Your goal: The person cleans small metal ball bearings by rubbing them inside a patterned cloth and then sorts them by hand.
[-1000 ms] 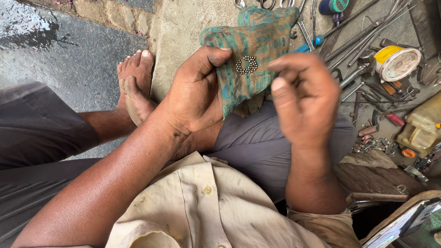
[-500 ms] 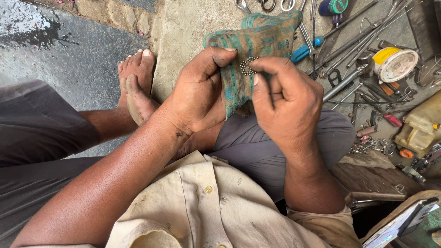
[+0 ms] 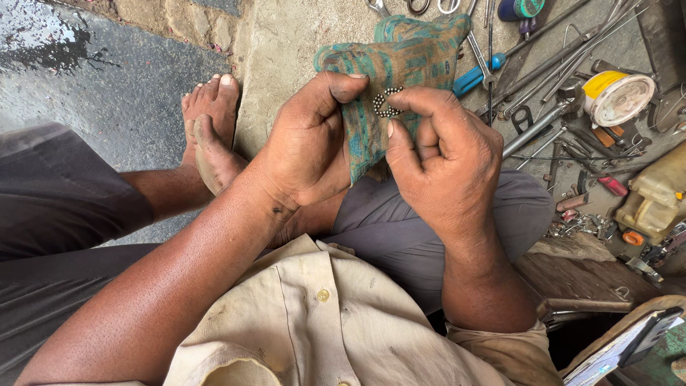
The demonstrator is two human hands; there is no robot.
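My left hand grips a green and brown patterned cloth and holds it up in front of me. On the cloth rests a ring of small steel balls, a bearing cage. My right hand pinches this ring between thumb and forefinger, pressing it against the cloth. The fingers cover part of the ring. I sit cross-legged, my bare feet out to the left.
Many tools lie on the ground at the upper right: a blue-handled screwdriver, long metal rods, a wrench, a round yellow and white tin, a yellowish plastic jug. Wet pavement is on the left.
My right hand has moved left from beside the cloth onto the ring of balls and pinched it. The left hand still holds the cloth in much the same place.
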